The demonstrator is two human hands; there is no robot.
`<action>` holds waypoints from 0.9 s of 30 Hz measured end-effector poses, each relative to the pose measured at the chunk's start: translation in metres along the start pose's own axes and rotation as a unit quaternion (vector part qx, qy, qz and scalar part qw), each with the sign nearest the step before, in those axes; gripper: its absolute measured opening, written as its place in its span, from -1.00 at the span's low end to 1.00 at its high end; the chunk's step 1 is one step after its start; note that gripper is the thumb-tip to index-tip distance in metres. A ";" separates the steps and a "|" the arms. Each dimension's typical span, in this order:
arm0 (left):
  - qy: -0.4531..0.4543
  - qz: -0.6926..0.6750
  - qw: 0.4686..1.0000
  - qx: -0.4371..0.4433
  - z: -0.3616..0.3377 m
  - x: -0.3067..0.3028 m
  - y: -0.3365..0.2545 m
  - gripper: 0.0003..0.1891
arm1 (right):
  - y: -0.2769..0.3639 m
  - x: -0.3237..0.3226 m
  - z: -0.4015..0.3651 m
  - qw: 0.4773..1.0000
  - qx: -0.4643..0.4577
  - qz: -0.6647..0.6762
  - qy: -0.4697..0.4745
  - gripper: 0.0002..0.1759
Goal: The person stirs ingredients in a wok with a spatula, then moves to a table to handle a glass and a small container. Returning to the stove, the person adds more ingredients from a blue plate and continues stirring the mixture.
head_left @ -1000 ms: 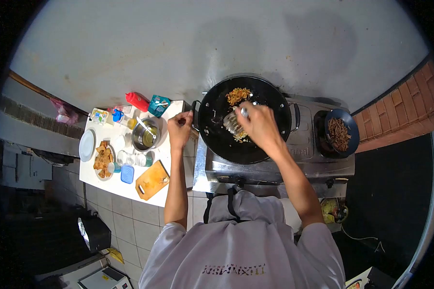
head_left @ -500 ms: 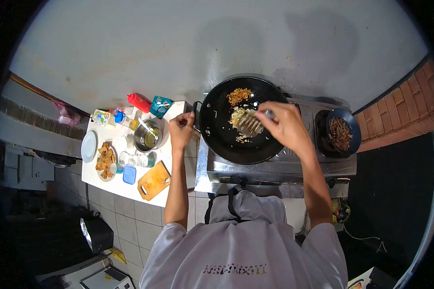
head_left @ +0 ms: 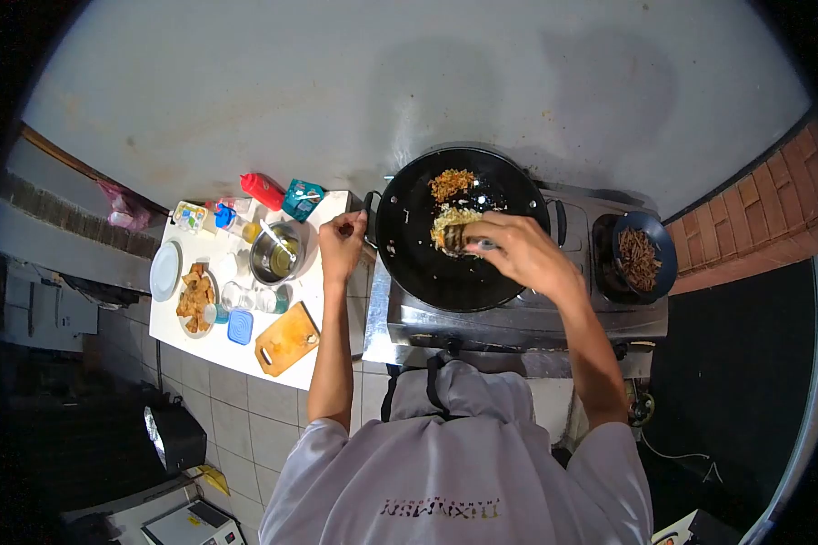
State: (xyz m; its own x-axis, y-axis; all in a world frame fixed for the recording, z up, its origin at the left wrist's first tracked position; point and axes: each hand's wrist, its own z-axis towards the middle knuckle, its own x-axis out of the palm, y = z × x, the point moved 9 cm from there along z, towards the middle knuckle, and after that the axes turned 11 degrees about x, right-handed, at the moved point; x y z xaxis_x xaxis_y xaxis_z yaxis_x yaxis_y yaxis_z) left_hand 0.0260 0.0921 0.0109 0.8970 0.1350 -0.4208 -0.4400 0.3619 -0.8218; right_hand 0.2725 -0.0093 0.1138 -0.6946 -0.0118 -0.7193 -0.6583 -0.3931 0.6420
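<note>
A black wok point(head_left: 427, 282) sits on the stove, with browned bits point(head_left: 451, 184) toward its back and pale, egg-like scrambled food point(head_left: 453, 218) near the middle. My left hand point(head_left: 342, 245) is closed at the left handle point(head_left: 371, 207) of the wok, fingers pinched round it. Over the wok, my right hand point(head_left: 523, 254) is closed on a slotted spatula point(head_left: 454, 238). Its head is pressed down on the pale food, and my fingers cover most of the handle.
A smaller dark pan point(head_left: 666, 243) with brown strips stands right on the stove point(head_left: 518, 336). Left is a white table point(head_left: 236, 361) with a cutting board point(head_left: 288, 341), a metal bowl point(head_left: 262, 266), a red bottle point(head_left: 262, 191) and a plate of fried pieces point(head_left: 195, 300). A wall point(head_left: 336, 100) rises behind.
My right hand has moved slightly left and down, and the spatula's head has turned steeper into the pale food, which is bunched more closely. My left hand stays at the wok handle.
</note>
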 end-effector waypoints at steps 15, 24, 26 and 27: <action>-0.011 0.053 0.998 -0.027 -0.010 -0.001 0.012 -0.69 | -0.044 -0.056 -0.100 0.992 0.122 0.020 0.037 -0.70; -0.052 0.065 0.996 0.011 -0.010 0.001 0.014 -0.66 | -0.116 -0.052 -0.213 0.960 0.214 -0.049 -0.171 -0.69; -0.058 0.076 0.995 0.017 -0.012 0.000 0.011 -0.63 | -0.125 -0.045 -0.232 0.954 0.225 -0.084 -0.177 -0.69; -0.063 0.076 0.995 0.019 -0.015 0.001 0.009 -0.63 | -0.131 -0.041 -0.238 0.949 0.234 -0.115 -0.179 -0.69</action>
State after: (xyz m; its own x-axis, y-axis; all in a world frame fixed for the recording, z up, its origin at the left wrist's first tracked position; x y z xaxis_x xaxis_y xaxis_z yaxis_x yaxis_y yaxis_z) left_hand 0.0222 0.0815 -0.0023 0.8197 0.3049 -0.4849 -0.5707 0.3629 -0.7366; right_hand 0.4568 -0.1758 -0.0038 -0.5157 0.3713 -0.7721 -0.8032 0.1042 0.5865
